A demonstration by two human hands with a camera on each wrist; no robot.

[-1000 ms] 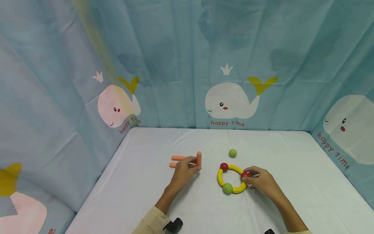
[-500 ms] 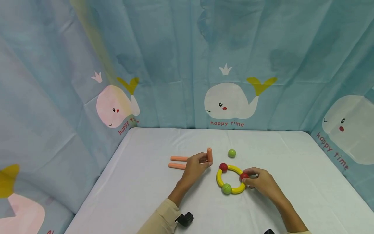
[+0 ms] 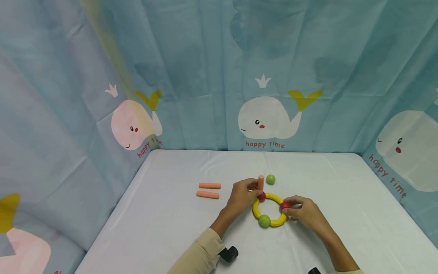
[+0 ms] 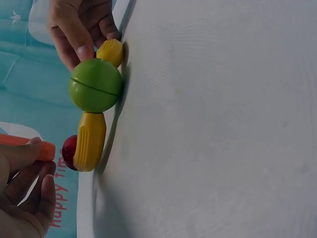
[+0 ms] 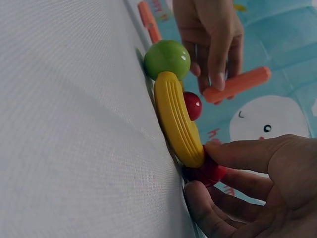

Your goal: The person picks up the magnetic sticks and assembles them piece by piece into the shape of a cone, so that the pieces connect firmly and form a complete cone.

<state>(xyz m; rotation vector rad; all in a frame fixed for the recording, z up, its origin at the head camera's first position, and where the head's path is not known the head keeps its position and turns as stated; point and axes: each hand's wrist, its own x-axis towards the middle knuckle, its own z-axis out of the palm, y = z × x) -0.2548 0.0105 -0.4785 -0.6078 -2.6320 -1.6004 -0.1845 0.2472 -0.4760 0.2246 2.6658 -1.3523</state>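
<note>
Orange stick (image 3: pixel 261 183) stands nearly upright in the left hand (image 3: pixel 242 197), pinched between the thumb and fingers, just above the far-left red ball (image 3: pixel 262 196) of a ring. In the left wrist view, a narrow gap shows between the stick's lower end and that ball, so the two sit close but apart.

The ring (image 3: pixel 256 210) lies flat on the white tabletop (image 3: pixel 154 228). It is made of yellow curved pieces joined by three balls: the far-left red one, a second red ball (image 3: pixel 284 206) on its right side, and a green ball (image 3: pixel 265 220) at its near edge. The right hand (image 3: pixel 306 214) has its grip on that second red ball, thumb and fingers closed about it from the right.

A loose green ball (image 3: pixel 270 179) rests beyond the ring, near the top of the held stick. To the left of the left hand, two more orange sticks (image 3: pixel 207 195) lie side by side, roughly parallel and slightly apart. A beige sleeve (image 3: pixel 198 253) covers the left forearm, and behind the tabletop hangs a blue curtain (image 3: pixel 202 76) printed with whales and the words "happy time".
</note>
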